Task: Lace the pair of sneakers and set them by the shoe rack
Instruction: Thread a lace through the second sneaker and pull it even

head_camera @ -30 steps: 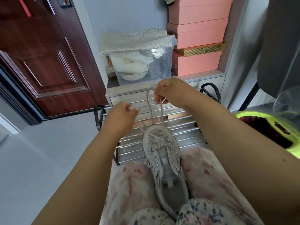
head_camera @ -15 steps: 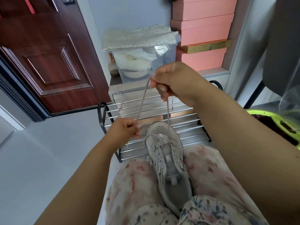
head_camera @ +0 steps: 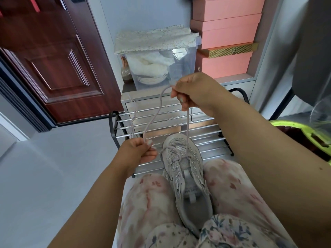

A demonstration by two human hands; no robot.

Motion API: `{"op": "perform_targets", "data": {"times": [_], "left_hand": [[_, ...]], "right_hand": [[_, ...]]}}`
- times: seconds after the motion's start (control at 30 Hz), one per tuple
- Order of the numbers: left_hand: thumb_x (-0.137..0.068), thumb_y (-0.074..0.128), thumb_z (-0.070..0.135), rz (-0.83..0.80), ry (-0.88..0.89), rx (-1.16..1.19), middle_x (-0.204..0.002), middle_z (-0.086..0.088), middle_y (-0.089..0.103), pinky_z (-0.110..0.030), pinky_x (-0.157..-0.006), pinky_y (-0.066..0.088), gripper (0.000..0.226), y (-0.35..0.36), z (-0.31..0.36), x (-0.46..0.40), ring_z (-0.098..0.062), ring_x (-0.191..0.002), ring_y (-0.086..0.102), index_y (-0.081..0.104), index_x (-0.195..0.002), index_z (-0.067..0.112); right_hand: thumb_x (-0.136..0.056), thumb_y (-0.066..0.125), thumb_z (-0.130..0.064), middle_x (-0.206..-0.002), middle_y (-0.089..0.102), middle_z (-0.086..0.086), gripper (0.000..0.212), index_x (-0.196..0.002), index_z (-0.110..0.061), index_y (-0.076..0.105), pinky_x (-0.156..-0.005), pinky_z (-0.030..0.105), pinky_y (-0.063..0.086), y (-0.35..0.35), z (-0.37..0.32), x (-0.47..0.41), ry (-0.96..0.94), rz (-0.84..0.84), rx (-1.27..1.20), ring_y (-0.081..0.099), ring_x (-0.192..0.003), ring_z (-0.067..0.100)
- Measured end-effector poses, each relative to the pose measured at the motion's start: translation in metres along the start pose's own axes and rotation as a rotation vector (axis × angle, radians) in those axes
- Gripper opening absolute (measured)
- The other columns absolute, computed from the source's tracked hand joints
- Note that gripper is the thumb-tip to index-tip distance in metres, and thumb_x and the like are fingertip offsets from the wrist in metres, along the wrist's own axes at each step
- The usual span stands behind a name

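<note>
A grey mesh sneaker (head_camera: 186, 170) lies wedged between my knees, toe pointing away from me, laced only through its lowest eyelets. Its pale grey lace (head_camera: 154, 115) runs up from the toe in a long loop. My right hand (head_camera: 193, 93) pinches the lace high above the shoe. My left hand (head_camera: 139, 151) grips the lace just left of the toe, and a loose end rises above that hand. The metal shoe rack (head_camera: 197, 133) stands right behind the sneaker. The second sneaker is out of view.
A brown door (head_camera: 50, 59) is at the left, with grey floor (head_camera: 53, 167) below it. Behind the rack is a low cabinet (head_camera: 141, 102) carrying a clear storage bin (head_camera: 161, 67), beside stacked pink boxes (head_camera: 227, 33). A lime-green object (head_camera: 304, 129) sits at the right.
My right hand has pulled the lace upward and away from the shoe. My left hand has dropped down beside the toe, drawing the lace out into a longer loop.
</note>
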State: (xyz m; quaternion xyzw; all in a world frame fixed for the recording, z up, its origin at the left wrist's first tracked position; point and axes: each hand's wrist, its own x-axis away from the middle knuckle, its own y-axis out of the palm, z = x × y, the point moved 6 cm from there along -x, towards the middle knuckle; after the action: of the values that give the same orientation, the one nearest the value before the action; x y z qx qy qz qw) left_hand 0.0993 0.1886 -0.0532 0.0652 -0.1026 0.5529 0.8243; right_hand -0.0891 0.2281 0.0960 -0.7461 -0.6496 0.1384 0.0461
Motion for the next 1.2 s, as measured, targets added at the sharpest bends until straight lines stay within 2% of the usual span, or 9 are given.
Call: {"op": "perform_targets", "data": {"times": [0.23,0.33,0.4,0.47,0.53,0.63,0.73,0.87,1.2], "left_hand": [[-0.090,0.053,-0.003,-0.081,0.004,0.302,-0.063,-0.006,0.062,-0.022,-0.059,0.057,0.009,0.010,0.002,0.037,-0.011,-0.057,0.063,0.061,-0.093,-0.004],[-0.090,0.052,0.001,-0.086,0.032,0.276,-0.071,-0.011,0.067,-0.023,-0.061,0.058,0.010,0.013,-0.001,0.047,-0.013,-0.061,0.066,0.059,-0.092,-0.007],[-0.086,0.055,-0.003,-0.059,0.050,0.263,-0.071,-0.012,0.069,-0.023,-0.061,0.058,0.006,0.014,-0.004,0.053,-0.015,-0.063,0.068,0.061,-0.086,-0.005],[-0.082,0.060,-0.008,-0.026,0.070,0.237,-0.070,-0.014,0.069,-0.024,-0.061,0.058,0.006,0.017,-0.008,0.057,-0.019,-0.065,0.069,0.062,-0.084,-0.003],[-0.079,0.063,-0.011,-0.003,0.106,0.191,-0.073,-0.017,0.070,-0.025,-0.061,0.058,0.011,0.020,-0.010,0.062,-0.022,-0.067,0.070,0.063,-0.089,-0.006],[-0.075,0.068,-0.012,0.046,0.168,0.116,-0.075,-0.017,0.071,-0.023,-0.060,0.056,0.019,0.024,-0.011,0.067,-0.020,-0.066,0.070,0.063,-0.092,-0.007],[-0.074,0.073,-0.007,0.116,0.226,0.000,-0.078,-0.015,0.072,-0.022,-0.060,0.056,0.018,0.027,-0.012,0.069,-0.017,-0.066,0.070,0.065,-0.091,-0.005],[-0.076,0.074,-0.001,0.152,0.238,-0.077,-0.075,-0.014,0.072,-0.018,-0.055,0.052,0.012,0.031,-0.015,0.070,-0.015,-0.063,0.069,0.068,-0.085,0.001],[-0.079,0.072,0.000,0.084,0.216,-0.219,-0.063,-0.003,0.070,-0.017,-0.057,0.053,0.005,0.040,-0.019,0.064,-0.009,-0.055,0.065,0.071,-0.077,0.004]], "right_hand": [[-0.097,0.049,-0.021,-0.063,0.061,0.005,0.025,-0.090,-0.005,0.066,-0.070,0.034,0.054,-0.002,0.030,-0.002,0.098,0.030,0.094,0.059,-0.056,0.019],[-0.093,0.052,-0.042,-0.101,0.066,-0.002,0.036,-0.117,-0.016,0.056,-0.074,0.030,0.047,-0.007,0.045,0.003,0.147,0.029,0.520,0.062,-0.088,0.018],[-0.092,0.051,-0.047,-0.108,0.061,-0.003,0.046,-0.128,-0.019,0.048,-0.073,0.028,0.037,-0.010,0.053,0.013,0.132,0.090,0.661,0.056,-0.092,0.015],[-0.091,0.055,-0.042,-0.094,0.062,-0.004,0.034,-0.116,-0.019,0.055,-0.068,0.029,0.038,-0.008,0.056,0.032,0.059,0.180,0.595,0.055,-0.082,0.012],[-0.091,0.058,-0.032,-0.072,0.057,-0.007,0.016,-0.090,-0.017,0.063,-0.060,0.028,0.037,0.002,0.061,0.055,-0.016,0.213,0.498,0.050,-0.065,0.004],[-0.090,0.058,-0.028,-0.057,0.049,-0.002,0.031,-0.065,-0.010,0.060,-0.054,0.028,0.031,0.023,0.077,0.090,-0.045,0.122,0.465,0.043,-0.053,0.011],[-0.087,0.061,-0.026,-0.069,0.059,-0.001,0.024,-0.070,-0.010,0.065,-0.060,0.017,0.035,0.036,0.096,0.106,-0.037,0.046,0.526,0.051,-0.069,0.012],[-0.080,0.067,-0.017,-0.069,0.049,-0.016,0.006,-0.078,-0.020,0.071,-0.060,0.009,0.032,0.042,0.103,0.108,-0.050,0.016,0.614,0.048,-0.066,-0.001],[-0.076,0.073,-0.026,-0.078,0.044,-0.019,0.019,-0.095,-0.031,0.074,-0.061,0.007,0.030,0.045,0.109,0.106,0.017,-0.024,0.629,0.044,-0.074,-0.006]]}}
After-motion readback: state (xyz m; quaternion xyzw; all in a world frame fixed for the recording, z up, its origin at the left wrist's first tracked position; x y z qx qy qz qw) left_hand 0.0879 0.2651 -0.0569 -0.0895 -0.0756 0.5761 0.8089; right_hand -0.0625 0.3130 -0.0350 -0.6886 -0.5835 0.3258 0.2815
